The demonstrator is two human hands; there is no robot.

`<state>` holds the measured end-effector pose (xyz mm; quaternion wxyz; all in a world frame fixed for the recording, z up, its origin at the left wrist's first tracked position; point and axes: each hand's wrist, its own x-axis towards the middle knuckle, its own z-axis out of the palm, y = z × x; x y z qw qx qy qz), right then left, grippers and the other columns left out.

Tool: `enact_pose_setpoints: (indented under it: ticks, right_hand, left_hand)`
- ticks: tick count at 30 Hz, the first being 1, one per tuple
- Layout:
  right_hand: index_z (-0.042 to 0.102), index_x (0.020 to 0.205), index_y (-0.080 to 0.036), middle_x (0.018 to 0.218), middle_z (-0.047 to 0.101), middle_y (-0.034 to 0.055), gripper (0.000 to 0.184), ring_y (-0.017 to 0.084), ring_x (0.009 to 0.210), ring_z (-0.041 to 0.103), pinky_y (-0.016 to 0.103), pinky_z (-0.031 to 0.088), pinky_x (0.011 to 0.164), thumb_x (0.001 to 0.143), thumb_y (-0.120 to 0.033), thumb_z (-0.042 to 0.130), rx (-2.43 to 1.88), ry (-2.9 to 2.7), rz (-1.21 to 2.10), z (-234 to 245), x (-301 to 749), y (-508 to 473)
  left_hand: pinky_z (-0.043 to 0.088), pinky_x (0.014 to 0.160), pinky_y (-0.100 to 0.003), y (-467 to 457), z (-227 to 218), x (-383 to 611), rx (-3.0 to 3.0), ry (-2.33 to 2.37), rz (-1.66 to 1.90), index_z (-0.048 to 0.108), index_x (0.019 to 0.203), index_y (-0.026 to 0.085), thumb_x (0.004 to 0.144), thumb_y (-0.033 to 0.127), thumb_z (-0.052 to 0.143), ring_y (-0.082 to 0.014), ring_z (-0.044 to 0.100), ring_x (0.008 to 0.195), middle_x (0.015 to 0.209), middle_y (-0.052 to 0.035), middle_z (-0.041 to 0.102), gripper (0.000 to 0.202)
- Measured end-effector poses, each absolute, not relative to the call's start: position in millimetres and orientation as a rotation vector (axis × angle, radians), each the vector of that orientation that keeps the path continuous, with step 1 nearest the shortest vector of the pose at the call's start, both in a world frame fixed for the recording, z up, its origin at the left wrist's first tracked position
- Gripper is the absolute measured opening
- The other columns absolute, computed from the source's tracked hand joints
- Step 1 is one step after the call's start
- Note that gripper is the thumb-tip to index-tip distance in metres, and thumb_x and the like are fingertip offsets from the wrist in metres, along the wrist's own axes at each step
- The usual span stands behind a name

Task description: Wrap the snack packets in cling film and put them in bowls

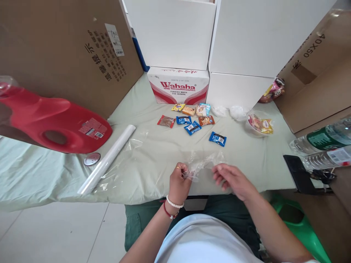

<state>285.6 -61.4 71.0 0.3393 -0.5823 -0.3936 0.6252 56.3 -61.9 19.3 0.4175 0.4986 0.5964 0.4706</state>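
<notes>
My left hand (pixel 180 182) is closed on a crumpled piece of clear plastic film (pixel 201 164), just above the front of the table. My right hand (pixel 233 179) is at the film's other end, its fingers loosely curled and apart. Whether its fingertips touch the film is hard to see. Beyond the hands lie several small wrapped snacks: a blue packet (pixel 218 138) closest to me, another blue packet (pixel 192 128), a red-edged packet (pixel 166 121) and a brown packet (pixel 206 120). Further right, a clear plastic bowl (pixel 256 132) has wrapped snacks inside.
On the left are a roll of film (pixel 106 159), a round metallic disc (pixel 91 159) and a large red jug (pixel 63 124). A Wahaha carton (pixel 179 87) and white boxes stand behind. Crumpled clear plastic (pixel 238 112), water bottles (pixel 326 137) and a black phone-like object (pixel 298 173) are right.
</notes>
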Motion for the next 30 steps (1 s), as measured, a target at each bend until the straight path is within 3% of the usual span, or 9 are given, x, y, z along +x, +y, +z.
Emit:
enact_pose_setpoints:
  ticks: [3,7,12,16,19,21,25,28,30]
  right_hand:
    - [0.071,0.097,-0.021,0.092,0.07,0.0074,0.057,0.019,0.078,0.063,0.025,0.05,0.053,0.077,-0.074,0.075,-1.364,-0.857,1.836,59.1,252.5,-63.9]
    - [0.066,0.084,-0.022,0.074,0.06,-0.0017,0.045,0.015,0.069,0.055,0.026,0.049,0.06,0.067,-0.058,0.089,-1.316,-0.936,1.703,38.2,231.9,-56.1]
    - [0.069,0.082,-0.023,0.071,0.059,-0.002,0.03,0.014,0.066,0.052,0.028,0.046,0.064,0.076,-0.05,0.081,-1.281,-1.147,1.625,31.1,236.0,-52.8]
    - [0.076,0.098,-0.024,0.08,0.063,0.0002,0.029,0.015,0.07,0.052,0.028,0.045,0.065,0.082,-0.048,0.075,-1.309,-1.186,1.51,29.8,251.6,-54.9]
    - [0.078,0.117,-0.025,0.083,0.062,-0.0002,0.037,0.015,0.073,0.052,0.029,0.044,0.069,0.086,-0.044,0.072,-1.337,-1.256,1.462,31.4,259.3,-56.9]
    - [0.076,0.125,-0.026,0.083,0.061,-0.0005,0.04,0.015,0.075,0.052,0.029,0.045,0.073,0.088,-0.04,0.068,-1.35,-1.351,1.451,34.9,258.7,-58.3]
    - [0.073,0.133,-0.027,0.081,0.059,-0.0006,0.045,0.016,0.074,0.052,0.029,0.045,0.073,0.09,-0.037,0.066,-1.322,-1.505,1.48,42.3,251.1,-59.4]
    - [0.075,0.129,-0.027,0.085,0.063,0.0006,0.042,0.017,0.075,0.054,0.03,0.046,0.074,0.089,-0.038,0.066,-1.333,-1.5,1.471,42.2,252.4,-57.8]
    - [0.079,0.119,-0.026,0.091,0.067,0.0019,0.036,0.017,0.08,0.058,0.031,0.048,0.077,0.088,-0.039,0.067,-1.355,-1.485,1.45,38.9,258.5,-56.7]
  left_hand:
    - [0.041,0.073,-0.03,-74.9,23.8,68.2,1.434,1.35,1.206,0.052,0.076,0.024,0.075,0.022,0.071,-0.0165,0.051,0.074,0.079,0.0003,0.055,0.019]
    - [0.045,0.08,-0.034,-87.6,27.0,73.1,1.371,1.104,1.102,0.063,0.094,0.023,0.077,0.036,0.078,-0.0213,0.057,0.087,0.098,-0.006,0.062,0.026]
    - [0.041,0.075,-0.031,-80.6,25.9,62.0,1.027,1.203,1.058,0.066,0.081,0.02,0.077,0.041,0.08,-0.0177,0.052,0.077,0.082,-0.0032,0.061,0.026]
    - [0.048,0.079,-0.033,-71.4,28.4,44.2,0.583,0.921,1.075,0.064,0.079,0.019,0.068,0.04,0.081,-0.0219,0.06,0.092,0.097,-0.0073,0.067,0.029]
    - [0.054,0.083,-0.041,-69.7,32.5,39.6,0.424,0.862,1.005,0.065,0.093,0.02,0.072,0.057,0.077,-0.0303,0.063,0.109,0.118,-0.0125,0.066,0.044]
    - [0.054,0.084,-0.041,-69.7,34.0,45.6,0.491,1.0,0.963,0.065,0.106,0.022,0.071,0.061,0.081,-0.0296,0.065,0.109,0.126,-0.0132,0.064,0.056]
    - [0.05,0.08,-0.031,-66.0,32.2,62.7,0.79,1.238,0.991,0.067,0.098,0.02,0.061,0.044,0.093,-0.0192,0.065,0.09,0.105,-0.0072,0.07,0.051]
    - [0.047,0.067,-0.026,-59.2,30.0,60.1,0.69,1.239,1.066,0.063,0.083,0.02,0.072,0.051,0.083,-0.0135,0.059,0.071,0.079,-0.0008,0.066,0.038]
    - [0.046,0.062,-0.025,-54.8,29.0,50.5,0.573,1.223,1.076,0.061,0.081,0.02,0.073,0.054,0.081,-0.0122,0.058,0.066,0.078,0.0002,0.065,0.04]
